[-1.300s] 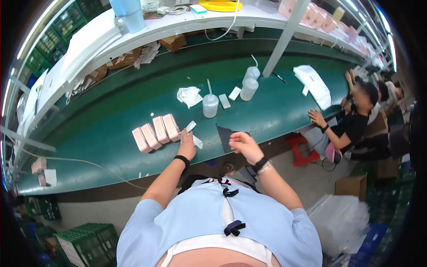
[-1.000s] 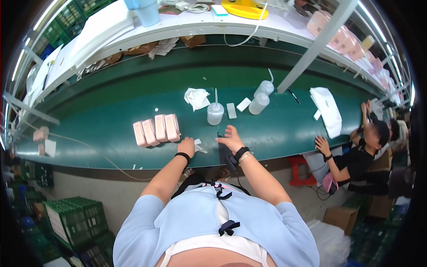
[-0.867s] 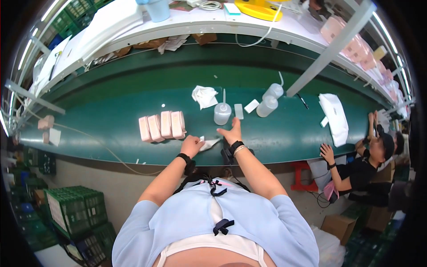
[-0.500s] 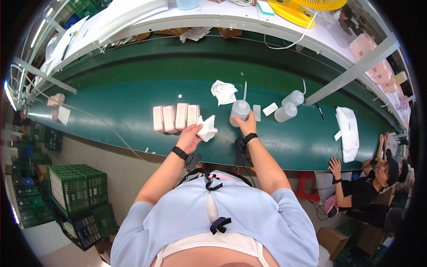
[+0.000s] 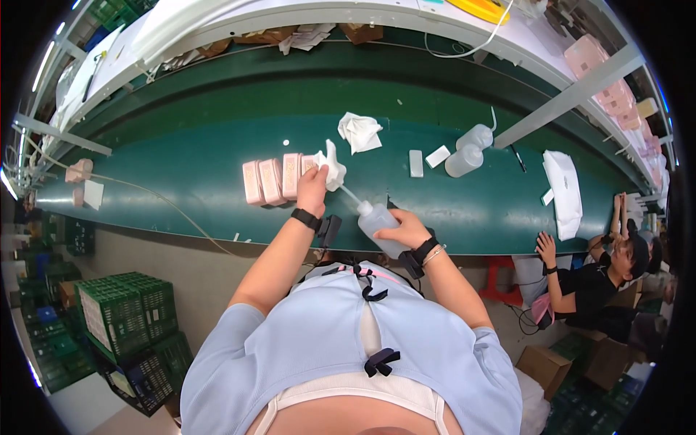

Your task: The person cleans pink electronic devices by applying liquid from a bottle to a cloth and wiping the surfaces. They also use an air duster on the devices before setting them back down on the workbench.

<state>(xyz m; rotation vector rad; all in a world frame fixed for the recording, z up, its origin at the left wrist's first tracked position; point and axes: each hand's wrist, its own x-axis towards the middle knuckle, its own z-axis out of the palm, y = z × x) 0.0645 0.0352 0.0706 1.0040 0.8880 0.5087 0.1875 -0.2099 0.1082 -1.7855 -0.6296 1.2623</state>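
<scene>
My right hand [image 5: 408, 230] is wrapped round a translucent squeeze bottle [image 5: 375, 220], tilted so its thin spout points up and left. The spout's tip reaches the white cloth [image 5: 336, 172] that my left hand [image 5: 313, 190] pinches; whether it touches is hard to tell. Just left of that hand, several pale pink cases [image 5: 271, 180] stand in a row on the green table [image 5: 217, 210], the rightmost partly hidden by the cloth and fingers. Beyond the hands lies a second crumpled white cloth [image 5: 359, 133].
Two more squeeze bottles [image 5: 464, 159] stand to the right, near two small white blocks [image 5: 437, 156]. Farther right are a black pen [image 5: 519, 159] and a folded white cloth-like bundle [image 5: 562, 194]. A grey post [image 5: 565, 98] rises there. A co-worker [image 5: 594, 290] sits at the right end.
The squeeze bottle has been lifted off the table, brought nearer and tilted left toward the cloth. My left hand has raised the cloth slightly to meet the spout.
</scene>
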